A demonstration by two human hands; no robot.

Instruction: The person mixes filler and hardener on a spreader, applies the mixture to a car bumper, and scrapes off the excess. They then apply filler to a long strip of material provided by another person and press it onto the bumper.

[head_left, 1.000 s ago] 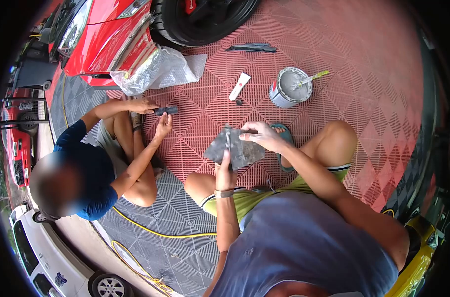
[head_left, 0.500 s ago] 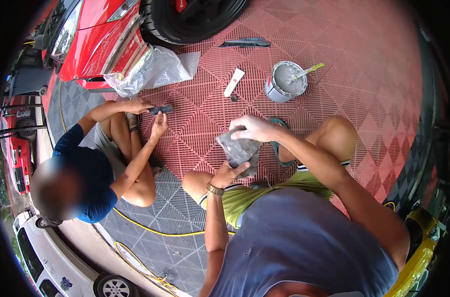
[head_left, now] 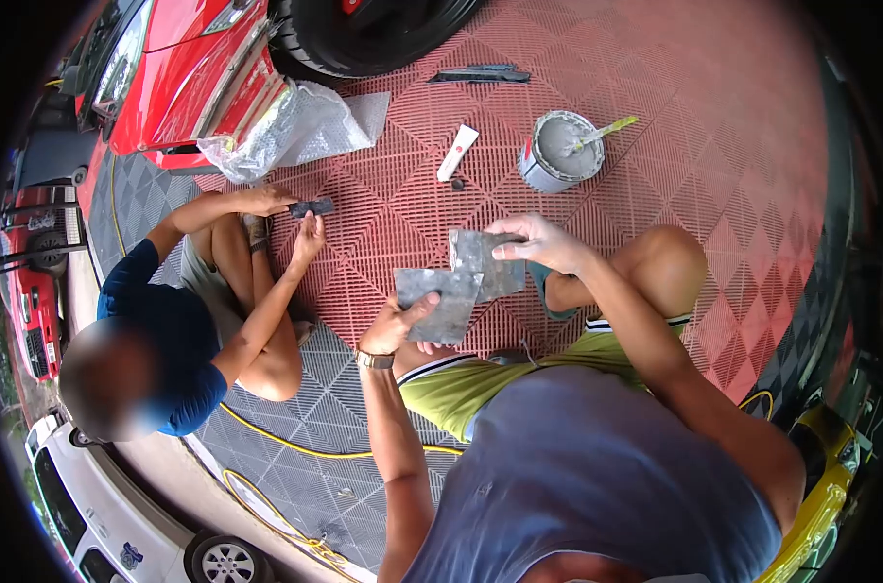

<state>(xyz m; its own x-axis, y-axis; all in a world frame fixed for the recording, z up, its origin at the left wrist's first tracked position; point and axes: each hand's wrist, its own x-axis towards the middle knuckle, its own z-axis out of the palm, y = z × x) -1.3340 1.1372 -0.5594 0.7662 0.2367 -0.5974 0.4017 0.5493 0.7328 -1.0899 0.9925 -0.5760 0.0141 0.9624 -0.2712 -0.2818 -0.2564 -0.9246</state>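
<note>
Two thin grey plates meet in front of my lap. My left hand (head_left: 395, 328), with a watch on its wrist, grips the left plate (head_left: 441, 303), thumb on top. My right hand (head_left: 540, 243) pinches the upper edge of the right plate (head_left: 490, 267), which is stained with pale smears. The left plate's right edge overlaps the other one. Beyond them stands an open can (head_left: 548, 175) of grey paste with a yellowish stick (head_left: 606, 131) leaning in it. A white tube (head_left: 458, 153) lies left of the can, beside a small black cap (head_left: 458, 185).
At the left another person (head_left: 169, 311) sits holding a small dark block (head_left: 311, 208). A red car (head_left: 174, 78) with bubble wrap (head_left: 310, 126) is at the upper left, near a tire (head_left: 378, 39). A dark strip (head_left: 480, 74) and a yellow hose (head_left: 305, 449) lie on the floor.
My left hand has moved left and the two plates, stacked before, now lie more side by side. My right hand has shifted right and slightly up.
</note>
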